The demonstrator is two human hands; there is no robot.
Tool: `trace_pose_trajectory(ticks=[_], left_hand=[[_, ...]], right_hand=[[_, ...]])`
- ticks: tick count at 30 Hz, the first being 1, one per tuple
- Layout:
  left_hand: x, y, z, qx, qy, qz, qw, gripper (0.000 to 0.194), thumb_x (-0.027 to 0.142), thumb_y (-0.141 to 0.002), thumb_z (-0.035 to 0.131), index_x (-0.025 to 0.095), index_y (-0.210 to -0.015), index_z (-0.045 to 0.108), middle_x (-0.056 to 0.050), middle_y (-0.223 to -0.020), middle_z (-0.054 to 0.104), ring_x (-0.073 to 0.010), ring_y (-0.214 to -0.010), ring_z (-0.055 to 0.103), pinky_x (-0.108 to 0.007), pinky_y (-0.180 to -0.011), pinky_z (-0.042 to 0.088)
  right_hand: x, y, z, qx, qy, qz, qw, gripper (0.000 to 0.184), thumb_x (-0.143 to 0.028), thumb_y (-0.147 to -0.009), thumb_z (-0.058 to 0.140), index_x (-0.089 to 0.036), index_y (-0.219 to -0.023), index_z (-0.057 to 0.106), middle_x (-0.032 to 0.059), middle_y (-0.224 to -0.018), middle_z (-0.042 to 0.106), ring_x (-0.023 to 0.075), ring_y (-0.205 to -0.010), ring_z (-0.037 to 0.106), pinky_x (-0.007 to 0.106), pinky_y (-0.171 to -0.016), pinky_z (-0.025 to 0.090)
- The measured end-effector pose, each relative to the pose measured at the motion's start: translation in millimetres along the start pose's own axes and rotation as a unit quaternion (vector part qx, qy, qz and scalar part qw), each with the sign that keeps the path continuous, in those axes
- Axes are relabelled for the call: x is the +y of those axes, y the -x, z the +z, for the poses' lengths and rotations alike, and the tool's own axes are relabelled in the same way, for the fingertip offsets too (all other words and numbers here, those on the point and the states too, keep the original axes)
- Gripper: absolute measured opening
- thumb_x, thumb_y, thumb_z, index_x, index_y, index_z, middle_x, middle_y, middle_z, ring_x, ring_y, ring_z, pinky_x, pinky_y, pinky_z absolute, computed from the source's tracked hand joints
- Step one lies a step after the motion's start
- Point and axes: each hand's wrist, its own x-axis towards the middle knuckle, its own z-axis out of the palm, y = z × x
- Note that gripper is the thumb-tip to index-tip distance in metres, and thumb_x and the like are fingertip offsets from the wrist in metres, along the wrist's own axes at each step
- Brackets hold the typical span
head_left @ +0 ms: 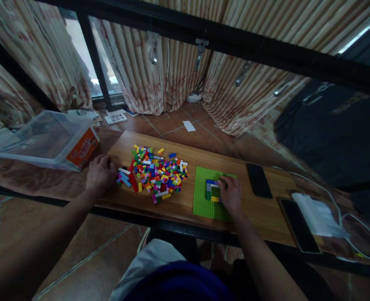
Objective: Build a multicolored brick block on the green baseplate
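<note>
While the right hand [231, 193] covered the right side of a brick ring [208, 190] on the green baseplate [200, 209], its grip couldn't be made out. Left hand [101, 172] lay near a small brick cluster [125, 179], grip also unclear. Pressing straight down, studs aligned, probably worked best. Wooden counter [181, 209] carried a brick pile [160, 171] and black phone [259, 179]; curtains [178, 71], tiled floor [172, 126] beyond.
</note>
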Motion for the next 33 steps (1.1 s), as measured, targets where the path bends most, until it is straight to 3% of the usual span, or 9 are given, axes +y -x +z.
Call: trace_pose_trajectory(ticks=[9, 18, 22, 28, 33], left_hand=[[0, 1, 0.5, -0.003, 0.003, -0.007, 1.0, 0.043, 0.031, -0.087, 0.038, 0.012, -0.12, 0.058, -0.015, -0.129, 0.055, -0.031, -0.121, 0.048, -0.042, -0.106, 0.037], [0, 1, 0.5, -0.004, -0.001, -0.001, 1.0, 0.043, 0.029, -0.085, 0.039, 0.01, -0.118, 0.06, -0.017, -0.127, 0.055, -0.0319, -0.118, 0.049, -0.042, -0.104, 0.037], [0, 1, 2.0, -0.001, 0.001, 0.001, 1.0, 0.042, 0.028, -0.086, 0.039, 0.01, -0.118, 0.06, -0.017, -0.128, 0.055, -0.0315, -0.118, 0.049, -0.043, -0.104, 0.037], [0, 2, 2.7, -0.002, 0.006, -0.011, 1.0, 0.041, 0.028, -0.087, 0.041, 0.012, -0.12, 0.06, -0.016, -0.13, 0.055, -0.0314, -0.117, 0.05, -0.043, -0.104, 0.038], [1, 3, 0.7, -0.004, 0.008, -0.016, 1.0, 0.041, 0.027, -0.087, 0.041, 0.012, -0.12, 0.059, -0.016, -0.129, 0.055, -0.0317, -0.117, 0.05, -0.043, -0.103, 0.039]], right_hand=[[-6, 8, 6, 0.023, 0.018, 0.021, 0.999, 0.038, -0.046, -0.088, 0.045, -0.026, -0.109, 0.07, 0.0126, -0.124, 0.055, 0.0287, -0.113, 0.048, 0.052, -0.096, 0.037], [-11, 6, -3, 0.039, -0.002, -0.012, 0.999, 0.043, -0.044, -0.09, 0.041, -0.015, -0.109, 0.067, 0.0175, -0.115, 0.061, 0.0291, -0.115, 0.049, 0.052, -0.1, 0.035], [-47, 19, -7, 0.05, -0.023, -0.052, 0.997, 0.038, -0.042, -0.09, 0.043, -0.017, -0.109, 0.066, 0.0162, -0.115, 0.061, 0.0285, -0.114, 0.051, 0.05, -0.099, 0.038], [-115, 56, 14, -0.074, -0.111, -0.13, 0.983, 0.029, -0.035, -0.09, 0.047, -0.025, -0.109, 0.066, 0.0091, -0.11, 0.066, 0.0245, -0.107, 0.057, 0.044, -0.094, 0.044], [-132, 60, 35, -0.061, -0.088, -0.123, 0.987, 0.028, -0.039, -0.089, 0.052, -0.023, -0.105, 0.067, 0.01, -0.104, 0.065, 0.0257, -0.102, 0.058, 0.042, -0.09, 0.045]])
